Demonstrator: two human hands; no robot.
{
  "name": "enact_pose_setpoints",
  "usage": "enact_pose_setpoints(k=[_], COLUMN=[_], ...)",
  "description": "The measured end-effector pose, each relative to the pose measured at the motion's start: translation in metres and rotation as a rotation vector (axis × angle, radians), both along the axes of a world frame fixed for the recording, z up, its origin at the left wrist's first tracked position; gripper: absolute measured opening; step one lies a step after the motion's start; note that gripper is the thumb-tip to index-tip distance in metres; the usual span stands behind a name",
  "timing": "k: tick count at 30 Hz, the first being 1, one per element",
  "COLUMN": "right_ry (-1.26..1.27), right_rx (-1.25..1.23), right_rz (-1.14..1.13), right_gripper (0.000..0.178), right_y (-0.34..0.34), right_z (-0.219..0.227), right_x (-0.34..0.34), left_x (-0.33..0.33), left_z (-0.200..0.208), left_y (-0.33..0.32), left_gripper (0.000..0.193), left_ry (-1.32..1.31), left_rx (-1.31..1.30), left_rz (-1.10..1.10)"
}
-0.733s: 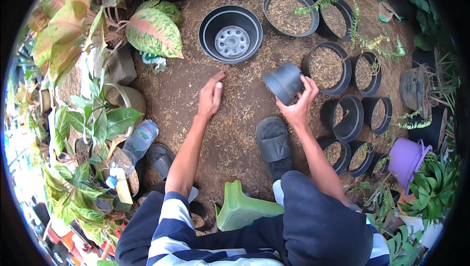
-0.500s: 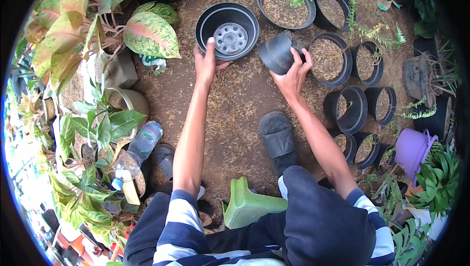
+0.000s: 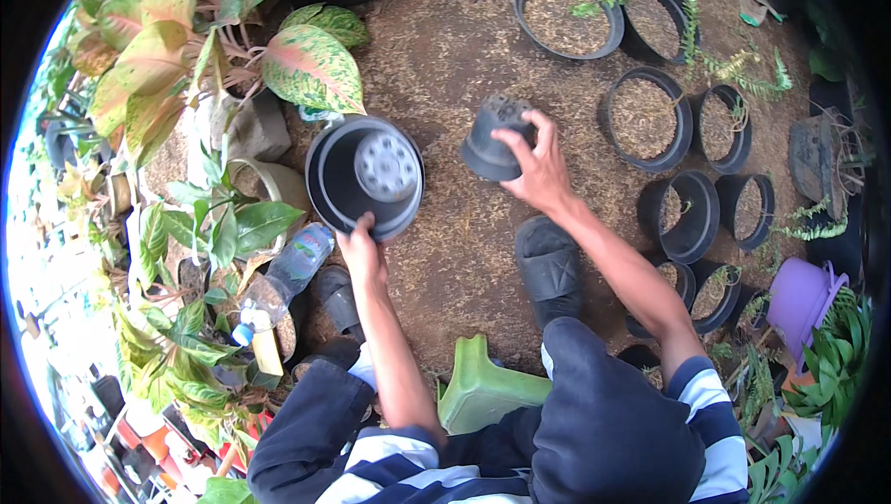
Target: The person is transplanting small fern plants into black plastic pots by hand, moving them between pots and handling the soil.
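My left hand [image 3: 365, 249] grips the near rim of a black plastic plant pot [image 3: 336, 166], its thumb inside. The pot's mouth tilts toward me, showing a grey bottom with drainage holes and no soil. Another, smaller black pot [image 3: 484, 147] is in my right hand [image 3: 538, 165], which pinches its side from the right. That smaller pot is turned upside down, with its soiled base uppermost. A gap of bare ground shows between the two pots.
Several black pots with dry brown filling, one a round pot [image 3: 647, 121], stand on the right. Left are a leafy plant [image 3: 311, 68] and a plastic bottle [image 3: 297, 263]. A green stool [image 3: 483, 393] is beneath me; a purple pot [image 3: 803, 304] sits far right.
My left hand has drawn the larger pot left and nearer, tilting it. My right hand has moved the smaller pot slightly left and turned it further upside down. The view has shifted a little.
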State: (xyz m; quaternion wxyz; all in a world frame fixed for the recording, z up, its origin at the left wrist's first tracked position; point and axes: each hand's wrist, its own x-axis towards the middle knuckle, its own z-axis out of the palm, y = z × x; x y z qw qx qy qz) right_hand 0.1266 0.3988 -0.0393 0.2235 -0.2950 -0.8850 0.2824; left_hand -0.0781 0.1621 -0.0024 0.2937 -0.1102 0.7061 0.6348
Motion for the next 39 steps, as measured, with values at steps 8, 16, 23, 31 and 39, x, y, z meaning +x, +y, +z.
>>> enact_pose_setpoints(k=[8,16,23,31,39], right_ry=[0.093,-0.062,-0.17,0.027,0.045], right_rx=[0.067,0.217,-0.131,0.063,0.021], right_rz=[-0.137,0.022,0.103,-0.107,0.212], right_gripper=[0.086,0.086,0.083,0.088,0.07], right_y=[0.08,-0.013,0.002,0.055,-0.048], right_z=[0.028,-0.04,0.024,0.02,-0.021], right_x=[-0.12,-0.105,-0.07,-0.193,-0.144], left_x=[0.05,0.056,0.053,0.066,0.056], left_z=[0.003,0.002,-0.004,-0.046,-0.051], left_y=[-0.132,-0.159,-0.151,-0.131,-0.148], left_gripper=[0.031,0.039,0.041,0.052,0.065], left_ry=[-0.1,0.142,0.019,0.475,0.405], left_rx=[-0.286,-0.379,-0.441,-0.778,-0.786], left_rz=[-0.151,-0.119,0.101,0.245,0.182])
